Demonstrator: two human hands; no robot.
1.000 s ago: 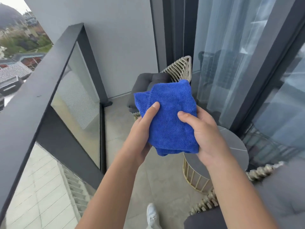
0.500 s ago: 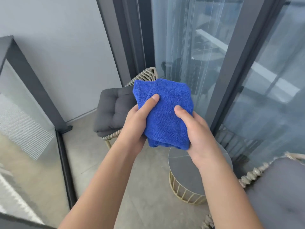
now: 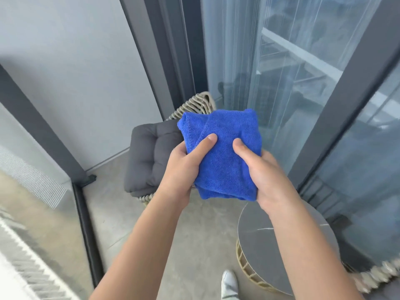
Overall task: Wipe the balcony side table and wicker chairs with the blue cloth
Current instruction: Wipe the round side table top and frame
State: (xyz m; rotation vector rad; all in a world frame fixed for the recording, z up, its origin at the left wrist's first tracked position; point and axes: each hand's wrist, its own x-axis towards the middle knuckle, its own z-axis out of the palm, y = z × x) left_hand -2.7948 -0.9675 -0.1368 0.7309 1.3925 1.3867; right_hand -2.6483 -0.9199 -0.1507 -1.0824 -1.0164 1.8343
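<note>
Standing on the balcony, the person holds a folded blue microfibre cloth (image 3: 223, 156) up at chest height, well above the floor, between both hands. The left hand (image 3: 184, 167) grips its left edge, thumb laid flat across the front and fingers hidden behind; the right hand (image 3: 264, 176) does the same on the right edge, thumb pressed into the pile. Neither hand is slack: both pinch the fabric firmly.

The cloth looks soft, light and floppy, its stitched hem curling at the upper left corner, so I judge it will sag unless bunched or kept folded into a pad. A flat palm over the folded pad seems the best hold for wiping, with one hand enough to carry it.

Below the right forearm sits the round side table (image 3: 270, 245) with a grey stone-like top and a pale slatted base. Beyond the cloth stands a wicker chair (image 3: 194, 105) bearing a dark grey tufted cushion (image 3: 149, 156). A second woven chair edge (image 3: 376, 276) shows at the lower right corner. Nothing looks wiped yet.
</note>
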